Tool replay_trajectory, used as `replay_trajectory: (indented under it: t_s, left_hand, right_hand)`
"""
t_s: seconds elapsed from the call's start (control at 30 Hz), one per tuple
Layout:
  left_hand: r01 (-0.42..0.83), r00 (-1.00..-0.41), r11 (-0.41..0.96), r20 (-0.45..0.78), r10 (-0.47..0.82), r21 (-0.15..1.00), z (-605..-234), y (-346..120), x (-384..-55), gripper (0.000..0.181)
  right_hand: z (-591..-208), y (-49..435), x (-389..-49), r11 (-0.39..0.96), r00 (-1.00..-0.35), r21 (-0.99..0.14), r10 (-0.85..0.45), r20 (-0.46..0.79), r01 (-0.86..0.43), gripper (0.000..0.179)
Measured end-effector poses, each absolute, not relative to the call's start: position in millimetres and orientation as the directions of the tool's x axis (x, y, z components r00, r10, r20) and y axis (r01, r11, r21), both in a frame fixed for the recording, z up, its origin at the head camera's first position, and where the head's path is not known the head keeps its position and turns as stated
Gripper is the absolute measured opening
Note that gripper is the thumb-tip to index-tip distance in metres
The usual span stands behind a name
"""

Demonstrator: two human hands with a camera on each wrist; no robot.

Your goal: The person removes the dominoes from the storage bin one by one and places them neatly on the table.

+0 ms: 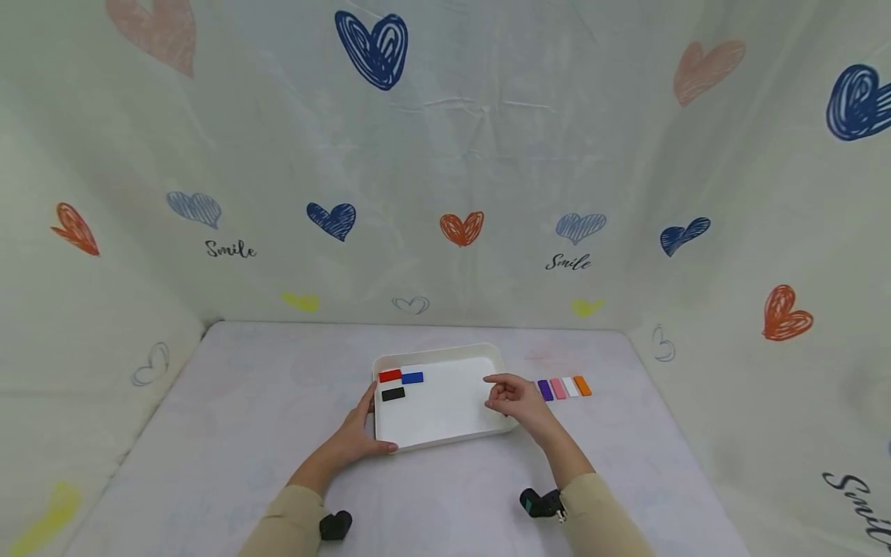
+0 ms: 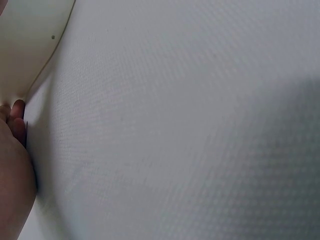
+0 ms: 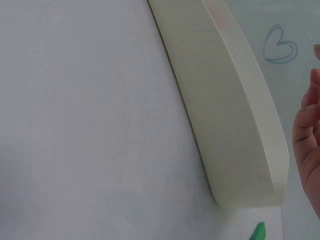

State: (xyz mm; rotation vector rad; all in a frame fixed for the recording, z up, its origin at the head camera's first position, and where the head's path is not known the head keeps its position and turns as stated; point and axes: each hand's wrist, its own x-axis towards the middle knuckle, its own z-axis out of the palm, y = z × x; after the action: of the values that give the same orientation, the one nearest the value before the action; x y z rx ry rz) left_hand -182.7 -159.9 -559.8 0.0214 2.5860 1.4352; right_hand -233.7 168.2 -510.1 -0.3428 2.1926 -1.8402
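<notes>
A white shallow tray lies on the table with a red tile, a blue tile and a black tile in its left part. My left hand holds the tray's near left corner, the thumb along the front wall and the fingers against the left wall. Over the tray's right side hovers my right hand, fingers loosely bent, with nothing visible between them. In the right wrist view that hand shows beyond the tray wall.
Right of the tray stand a purple tile, a pink tile, a white tile and an orange tile in a row. Part of a green tile appears in the right wrist view. A heart-printed curtain surrounds the table.
</notes>
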Motion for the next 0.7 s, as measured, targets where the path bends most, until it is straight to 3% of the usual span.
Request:
replay_trajectory:
  t_s: [0.43, 0.7]
  left_hand:
    - [-0.076, -0.981, 0.516, -0.158, 0.116, 0.853, -561, -158, -189, 0.128]
    - [-0.085, -0.979, 0.533, -0.17, 0.112, 0.842, -562, -162, -188, 0.13]
  right_hand:
    - [-524, 87, -240, 0.187, -0.884, -0.982, -0.463, -0.067, -0.023, 0.042]
    - [-532, 53, -245, 0.222, -0.885, -0.975, -0.457, -0.086, -0.02, 0.04]
